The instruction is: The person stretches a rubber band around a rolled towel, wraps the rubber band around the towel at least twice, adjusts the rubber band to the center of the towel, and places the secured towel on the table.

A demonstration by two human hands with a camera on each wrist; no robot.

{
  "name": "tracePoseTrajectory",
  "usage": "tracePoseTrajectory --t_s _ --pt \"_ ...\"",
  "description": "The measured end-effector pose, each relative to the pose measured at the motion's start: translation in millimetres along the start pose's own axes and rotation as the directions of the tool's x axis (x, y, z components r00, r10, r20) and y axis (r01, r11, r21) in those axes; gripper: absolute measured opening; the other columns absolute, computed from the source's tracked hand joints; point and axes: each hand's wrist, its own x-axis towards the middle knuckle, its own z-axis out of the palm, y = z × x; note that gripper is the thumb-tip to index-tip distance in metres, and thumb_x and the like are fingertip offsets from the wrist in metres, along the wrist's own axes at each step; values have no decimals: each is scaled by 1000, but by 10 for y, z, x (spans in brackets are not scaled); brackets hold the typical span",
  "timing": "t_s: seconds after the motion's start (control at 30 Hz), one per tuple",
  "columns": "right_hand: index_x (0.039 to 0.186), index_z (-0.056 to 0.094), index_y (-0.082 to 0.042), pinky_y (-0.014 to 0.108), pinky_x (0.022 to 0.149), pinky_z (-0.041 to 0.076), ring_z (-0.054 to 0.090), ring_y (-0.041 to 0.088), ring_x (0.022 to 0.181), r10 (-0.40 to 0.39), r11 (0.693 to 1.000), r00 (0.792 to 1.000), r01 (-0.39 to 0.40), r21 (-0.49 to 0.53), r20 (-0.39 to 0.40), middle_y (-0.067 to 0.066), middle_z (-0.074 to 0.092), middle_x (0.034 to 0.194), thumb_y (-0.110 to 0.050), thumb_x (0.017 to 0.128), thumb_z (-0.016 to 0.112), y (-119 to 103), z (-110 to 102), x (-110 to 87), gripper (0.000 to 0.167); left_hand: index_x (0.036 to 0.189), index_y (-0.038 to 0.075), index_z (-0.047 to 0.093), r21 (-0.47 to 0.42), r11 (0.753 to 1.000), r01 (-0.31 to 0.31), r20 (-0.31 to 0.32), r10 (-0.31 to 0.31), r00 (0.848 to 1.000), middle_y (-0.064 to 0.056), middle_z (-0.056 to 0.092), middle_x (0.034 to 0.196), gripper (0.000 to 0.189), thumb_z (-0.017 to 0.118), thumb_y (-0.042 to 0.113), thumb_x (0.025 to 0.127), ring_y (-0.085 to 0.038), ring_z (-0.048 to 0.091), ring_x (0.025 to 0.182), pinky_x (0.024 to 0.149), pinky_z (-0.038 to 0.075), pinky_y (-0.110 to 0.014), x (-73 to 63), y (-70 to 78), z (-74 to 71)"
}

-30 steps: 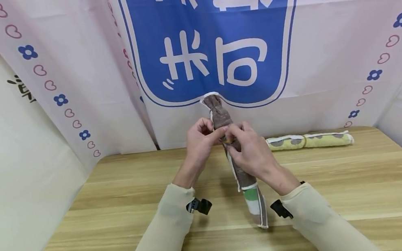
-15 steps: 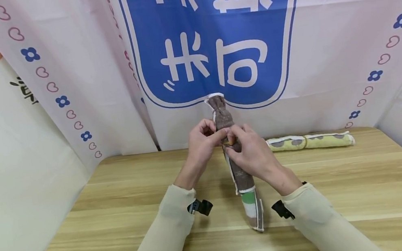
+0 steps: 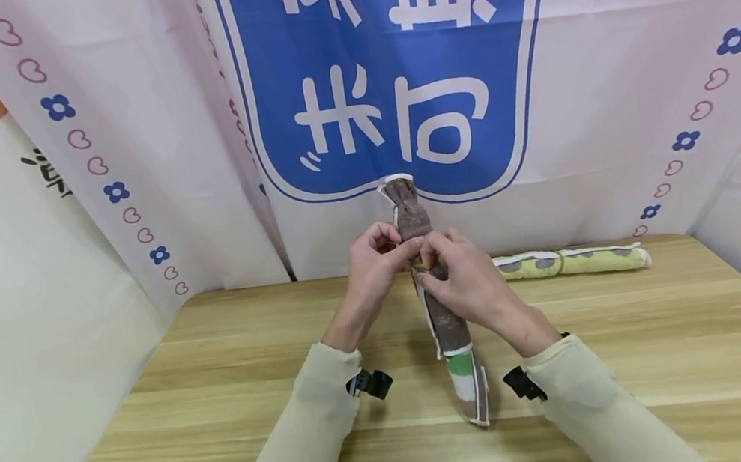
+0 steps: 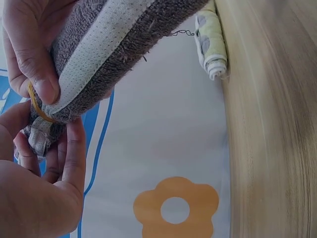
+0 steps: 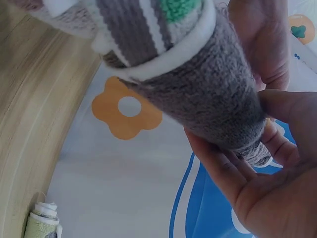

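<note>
A rolled grey-brown towel [image 3: 449, 320] with white edging and a green-and-white striped end is held up at a slant above the table. Round its upper part runs a yellowish rubber band [image 4: 35, 101], which cinches the cloth. My left hand [image 3: 374, 262] has its thumb and fingers around the narrow upper part, at the band. Just below, my right hand [image 3: 472, 277] grips the roll from the right, its fingertips meeting the left thumb. Part of the band is hidden behind fingers. In the right wrist view, the right hand [image 5: 277, 168] curls round the towel.
At the back right of the wooden table [image 3: 225, 397] lies a yellow-green rolled towel [image 3: 591, 261] with grey spots and a band round its middle. Behind the table hangs a printed cloth [image 3: 317, 236] with a blue sign.
Both hands stay at the band with only tiny finger movements. The towel's upper end has shifted slightly right, and its lower end slightly left and down. The view has tilted a little.
</note>
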Motion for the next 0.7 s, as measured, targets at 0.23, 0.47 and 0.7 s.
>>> tracePoseTrajectory --t_s 0.23,0.47,0.7 --pt "94 56 -10 42 66 49 54 27 80 -14 999 1000 14 29 0 12 53 98 -3 91 81 10 -27 11 26 93 10 58 -15 1000 6 18 -6 1000 -4 59 90 22 79 10 94 -15 60 81 70 58 -31 16 2 -8" --pt "96 54 -5 34 63 54 60 23 78 25 968 999 -35 249 45 15 51 100 4 95 73 28 -67 4 22 86 12 50 -110 993 43 98 -32 995 1 58 84 21 68 8 98 -10 58 78 69 54 -27 41 4 -37" --pt "96 57 -5 41 74 58 64 30 92 23 970 997 -41 240 79 15 55 102 10 89 67 65 -83 9 19 90 10 49 -76 997 18 81 -12 997 -3 64 84 28 74 1 95 -13 64 81 69 56 -25 46 -13 -36"
